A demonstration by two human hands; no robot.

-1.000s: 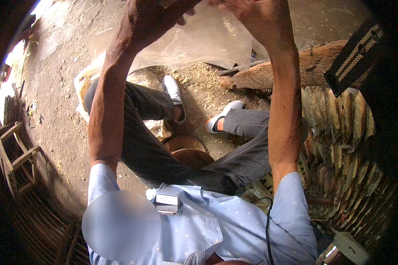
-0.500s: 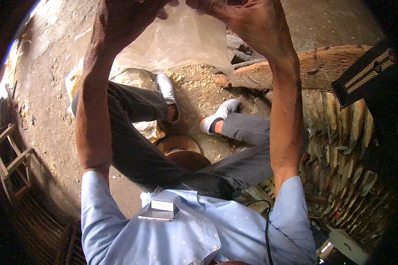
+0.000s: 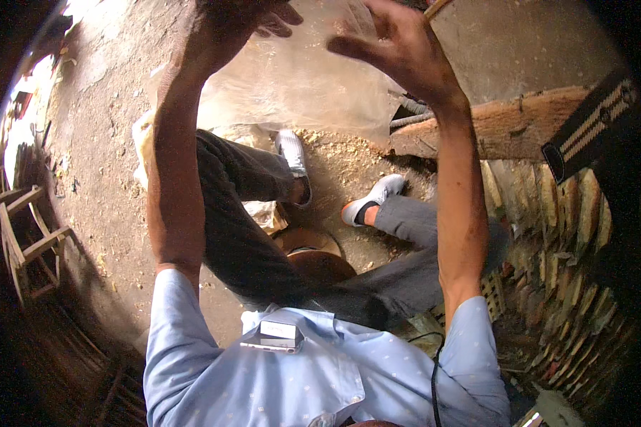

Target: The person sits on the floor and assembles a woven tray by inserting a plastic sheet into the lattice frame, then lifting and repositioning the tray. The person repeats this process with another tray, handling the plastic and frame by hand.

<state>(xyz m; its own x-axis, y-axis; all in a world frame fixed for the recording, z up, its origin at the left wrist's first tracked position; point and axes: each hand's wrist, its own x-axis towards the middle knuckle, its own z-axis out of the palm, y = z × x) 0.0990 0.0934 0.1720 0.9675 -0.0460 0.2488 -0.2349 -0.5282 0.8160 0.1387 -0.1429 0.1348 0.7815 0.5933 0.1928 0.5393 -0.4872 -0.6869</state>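
We hold our left hand (image 3: 238,18) up at the top edge, fingers curled on the clear plastic sheet (image 3: 299,78), though we cannot tell how firmly it grips; our right hand (image 3: 395,46) is spread open with fingers apart, against the same sheet. The sheet hangs in front of us above our knees, reaching down toward the sawdust-strewn floor (image 3: 100,178). Below it lie our grey shoes (image 3: 374,199), a rough wooden beam (image 3: 506,128) to the right, and a small wooden frame (image 3: 25,235) far left.
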